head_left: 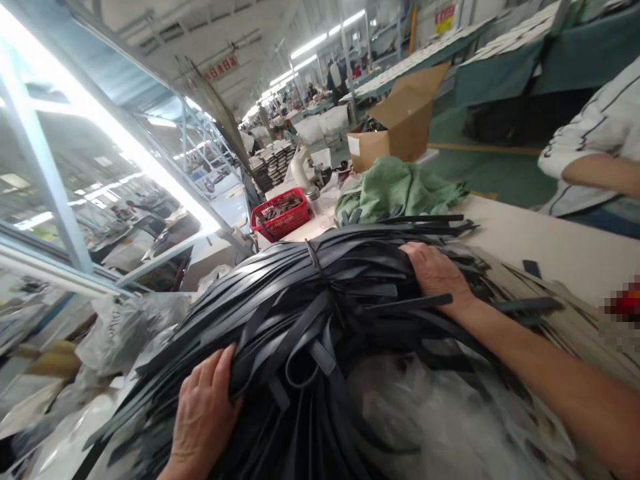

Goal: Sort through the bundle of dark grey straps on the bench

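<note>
- A plastic bag (125, 327), grey and crumpled, lies at the far left, just beside the low end of the strap pile.
- The left hand (203, 413) lies flat on the near left flank of the bundle, fingers spread a little and pressed against the straps; it closes on nothing.
- The bundle (310, 313) is a thick heap of long black straps, lying across the desk from the lower left up toward the right, with its loose ends fanning out at both sides.
- A black tie (314, 261) runs around the bundle near its top.
- A red basket (281, 215) stands behind the bundle, with small dark pieces in it.
- A green cloth (397, 190) lies bunched on the desk just beyond the strap ends.
- A cardboard box (403, 123) stands open behind the cloth.
- The right hand (440, 275) rests palm down on the upper right part of the bundle, fingers curved over the straps, with one strap lying across its wrist; whether it grips any of them I cannot tell.
- The desk (555, 247) is pale and shows bare to the right of that hand.
- Another person's sleeve (595, 130), white with dark lines, shows at the far right edge, well apart from the bundle.
</note>
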Demonstrator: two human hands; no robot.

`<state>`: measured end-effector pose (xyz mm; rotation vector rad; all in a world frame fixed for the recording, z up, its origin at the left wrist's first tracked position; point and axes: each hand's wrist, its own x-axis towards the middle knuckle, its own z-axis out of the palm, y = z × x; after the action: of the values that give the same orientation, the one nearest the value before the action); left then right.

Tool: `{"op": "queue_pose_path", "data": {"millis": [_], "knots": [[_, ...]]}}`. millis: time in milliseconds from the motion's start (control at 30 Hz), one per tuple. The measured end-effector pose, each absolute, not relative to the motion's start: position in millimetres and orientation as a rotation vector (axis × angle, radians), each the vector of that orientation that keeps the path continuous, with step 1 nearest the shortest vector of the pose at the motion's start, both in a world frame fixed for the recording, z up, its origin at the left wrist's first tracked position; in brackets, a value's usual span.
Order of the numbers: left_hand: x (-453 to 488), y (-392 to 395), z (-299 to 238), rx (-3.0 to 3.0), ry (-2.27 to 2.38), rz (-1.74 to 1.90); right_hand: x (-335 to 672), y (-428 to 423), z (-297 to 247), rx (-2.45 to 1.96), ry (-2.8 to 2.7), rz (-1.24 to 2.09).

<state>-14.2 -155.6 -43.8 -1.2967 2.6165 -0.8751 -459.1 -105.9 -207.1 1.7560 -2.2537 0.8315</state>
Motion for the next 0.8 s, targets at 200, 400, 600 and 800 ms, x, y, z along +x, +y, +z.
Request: {"op": "queue_pose_path", "data": {"millis": [200,400,600,800], "knots": [[-30,-166,-49,-1.419,2.577,-0.83,-462,-123,-203,1.774,-2.31,0.795],[-39,-152,-38,-1.482,2.588,-0.634,-495,-80,-134,1.954,-2.319,0.67],[-30,-143,-10,-1.453,2.606,-0.171,-405,8,-85,2.153,-2.352,0.863],[-66,-136,52,-1.509,2.852,-0.05,-236,4,-75,2.337,-2.685,1.06]]}}
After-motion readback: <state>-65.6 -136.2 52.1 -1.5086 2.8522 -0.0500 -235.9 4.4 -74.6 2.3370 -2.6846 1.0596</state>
